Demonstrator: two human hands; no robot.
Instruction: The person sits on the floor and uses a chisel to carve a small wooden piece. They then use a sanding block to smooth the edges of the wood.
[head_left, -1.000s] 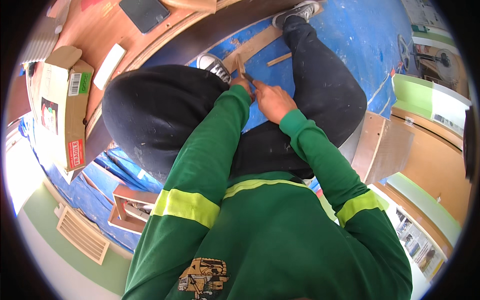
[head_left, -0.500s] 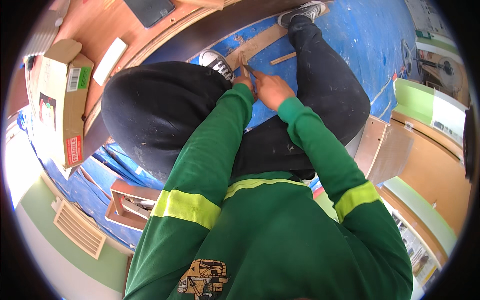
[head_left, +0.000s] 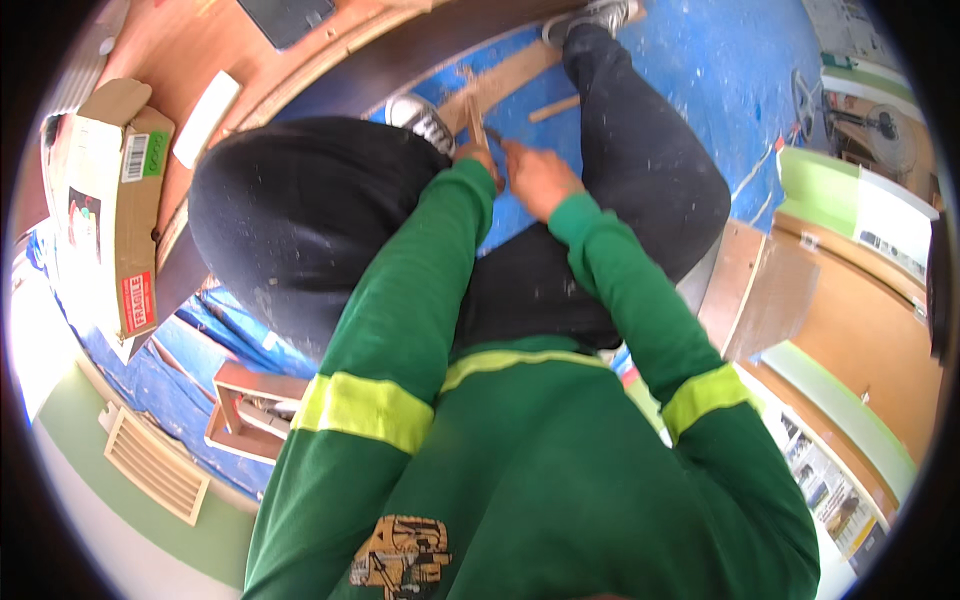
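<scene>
Between my spread legs, my left hand [head_left: 484, 160] is closed round the near end of a narrow wooden stick [head_left: 475, 117], which points away from me over the floor. Just to its right, my right hand [head_left: 541, 182] is wrapped round a tool that looks like a knife [head_left: 495, 135]. Only its short dark blade shows, beside the stick; the handle is hidden in the fist. A long flat board [head_left: 515, 75] lies on the floor past both hands, and a second thin wooden strip [head_left: 554, 108] lies to the right.
Blue sheeting [head_left: 690, 60] covers the floor. A wooden worktop [head_left: 180, 45] at the left bears a cardboard box [head_left: 145, 220], a white block [head_left: 207, 120] and a dark flat device [head_left: 285, 18]. A fan [head_left: 885, 135] and wooden panels [head_left: 850, 320] stand at the right; a wooden frame [head_left: 235, 400] lies lower left.
My right hand has drawn a little apart from my left, and the blade has shifted along the stick. The whole view has moved slightly.
</scene>
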